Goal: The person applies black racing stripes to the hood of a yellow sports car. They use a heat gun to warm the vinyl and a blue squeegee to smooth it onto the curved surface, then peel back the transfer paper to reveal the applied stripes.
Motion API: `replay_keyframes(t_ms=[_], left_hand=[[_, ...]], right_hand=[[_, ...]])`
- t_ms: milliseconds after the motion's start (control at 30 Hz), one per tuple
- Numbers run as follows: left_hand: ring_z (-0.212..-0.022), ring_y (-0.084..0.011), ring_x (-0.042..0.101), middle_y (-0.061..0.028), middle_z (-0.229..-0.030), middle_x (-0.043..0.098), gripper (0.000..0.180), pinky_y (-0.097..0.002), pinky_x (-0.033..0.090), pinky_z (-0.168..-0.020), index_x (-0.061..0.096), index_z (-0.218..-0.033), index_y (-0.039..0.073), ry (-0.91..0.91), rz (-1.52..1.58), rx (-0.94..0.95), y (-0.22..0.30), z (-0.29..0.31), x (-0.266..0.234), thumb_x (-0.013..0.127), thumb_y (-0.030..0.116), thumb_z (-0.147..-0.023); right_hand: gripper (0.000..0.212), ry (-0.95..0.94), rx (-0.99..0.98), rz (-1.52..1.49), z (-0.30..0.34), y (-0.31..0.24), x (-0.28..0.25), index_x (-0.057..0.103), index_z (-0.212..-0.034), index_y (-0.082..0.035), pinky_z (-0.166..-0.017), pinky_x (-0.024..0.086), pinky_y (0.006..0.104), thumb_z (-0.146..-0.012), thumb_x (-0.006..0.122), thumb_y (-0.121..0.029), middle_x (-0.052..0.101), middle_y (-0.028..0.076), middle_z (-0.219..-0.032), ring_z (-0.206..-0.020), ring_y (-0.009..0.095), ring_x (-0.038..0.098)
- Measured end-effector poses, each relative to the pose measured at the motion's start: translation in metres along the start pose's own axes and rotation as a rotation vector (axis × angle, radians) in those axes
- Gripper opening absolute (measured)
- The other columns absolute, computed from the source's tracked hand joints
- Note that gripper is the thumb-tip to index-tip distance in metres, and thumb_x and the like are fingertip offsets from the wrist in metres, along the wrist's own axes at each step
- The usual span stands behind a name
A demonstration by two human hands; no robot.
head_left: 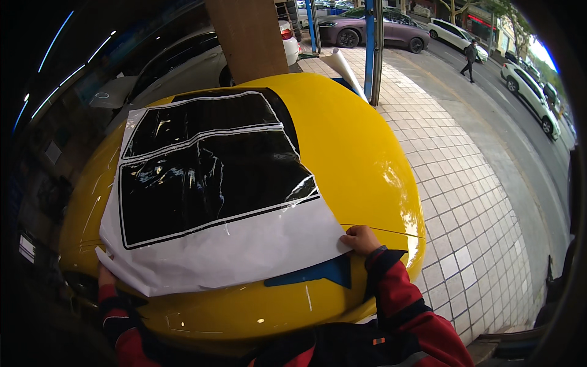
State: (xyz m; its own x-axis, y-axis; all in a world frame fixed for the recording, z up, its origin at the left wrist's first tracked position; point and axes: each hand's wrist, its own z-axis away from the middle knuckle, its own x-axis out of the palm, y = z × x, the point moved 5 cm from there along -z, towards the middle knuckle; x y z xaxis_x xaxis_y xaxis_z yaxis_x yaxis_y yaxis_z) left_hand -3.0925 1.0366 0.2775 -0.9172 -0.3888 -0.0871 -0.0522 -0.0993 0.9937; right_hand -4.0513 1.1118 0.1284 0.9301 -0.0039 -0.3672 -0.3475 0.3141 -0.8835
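Observation:
A large white sheet [202,263] with glossy black panels [183,186] outlined in white is spread over a yellow car [361,165]. Wrinkles run through the black part. My right hand [362,239] pinches the sheet's near right corner between thumb and fingers. At the near left corner, where the edge curls up, my left hand [106,272] grips the sheet, its fingers partly hidden by the paper. A blue patch with pointed corners [321,273] shows on the car body just below the sheet's near edge.
A brown pillar [251,40] rises behind the car, with a white car [183,61] beyond it. A white roll [348,73] leans near a blue post [373,49]. Tiled paving [465,202] lies to the right; a person [470,60] walks by the road.

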Motion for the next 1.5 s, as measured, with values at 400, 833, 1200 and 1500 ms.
replay_keyframes(t_ms=[400, 833, 1200, 1500], left_hand=[[-0.115, -0.0269, 0.072, -0.0110, -0.133, 0.073, 0.057, -0.0434, 0.059, -0.096, 0.057, -0.155, 0.001, -0.012, 0.052, 0.076, -0.003, 0.006, 0.001, 0.072, 0.022, -0.103], [-0.087, -0.0278, 0.071, -0.0132, -0.102, 0.074, 0.032, -0.0438, 0.058, -0.079, 0.070, -0.121, -0.004, 0.208, -0.062, 0.102, 0.005, 0.038, 0.011, 0.074, 0.018, -0.098], [-0.106, -0.0322, 0.073, -0.0150, -0.121, 0.074, 0.050, -0.0458, 0.061, -0.094, 0.064, -0.141, -0.003, 0.045, 0.096, 0.009, -0.008, 0.009, 0.000, 0.071, 0.019, -0.097], [-0.101, -0.0330, 0.074, -0.0174, -0.123, 0.074, 0.055, -0.0475, 0.062, -0.089, 0.060, -0.147, -0.002, -0.015, 0.184, -0.012, -0.023, -0.009, -0.011, 0.073, 0.023, -0.100]], right_hand=[[0.034, 0.056, -0.094, 0.140, 0.001, -0.003, -0.004, 0.079, -0.097, 0.007, -0.074, 0.059, 0.0388, -0.090, 0.077, -0.026, 0.077, 0.015, -0.083, -0.074, 0.025, 0.074], [0.026, 0.069, -0.117, 0.063, -0.005, 0.003, -0.001, 0.077, -0.090, 0.006, -0.066, 0.055, 0.0354, -0.088, 0.076, -0.020, 0.074, 0.011, -0.078, -0.069, 0.020, 0.070], [0.030, -0.005, 0.019, -0.055, -0.002, 0.007, 0.002, 0.076, -0.103, 0.008, -0.068, 0.065, 0.0372, -0.094, 0.075, -0.021, 0.078, 0.016, -0.089, -0.073, 0.025, 0.077], [0.029, 0.005, -0.053, -0.061, 0.002, 0.000, 0.001, 0.074, -0.101, 0.008, -0.068, 0.064, 0.0378, -0.096, 0.074, -0.020, 0.077, 0.016, -0.087, -0.069, 0.025, 0.076]])
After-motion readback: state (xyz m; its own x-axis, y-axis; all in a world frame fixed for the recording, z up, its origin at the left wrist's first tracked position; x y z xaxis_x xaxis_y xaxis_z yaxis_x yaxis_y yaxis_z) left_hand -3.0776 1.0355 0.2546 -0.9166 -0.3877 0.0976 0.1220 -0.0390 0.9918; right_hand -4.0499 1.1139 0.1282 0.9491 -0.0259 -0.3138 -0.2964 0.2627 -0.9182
